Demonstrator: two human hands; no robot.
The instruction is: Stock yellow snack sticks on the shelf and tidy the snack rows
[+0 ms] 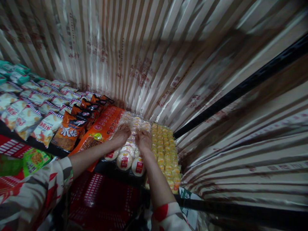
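Note:
Rows of white round snack packets (124, 161) with red labels stand on the shelf in front of me, in clear wrappers. My left hand (122, 134) reaches onto the left rows, with its fingers curled down on the packets. Beside it, my right hand (143, 140) rests on the right rows, also closed with curled fingers. The fingertips of both hands are blurred and partly hidden, so how many packets they touch does not show. Orange flat snack packs (106, 123) lie just left of my left hand. Yellow wrapped snack packets (161, 144) fill the rows right of my right hand.
Orange-and-black snack bags (68, 131) and white snack bags (48, 125) line the shelf to the left, with teal bags (18, 77) farther off. Below is a red plastic basket (93, 189). A striped curtain (144, 54) hangs behind, and a black pole (240, 89) slants across the right.

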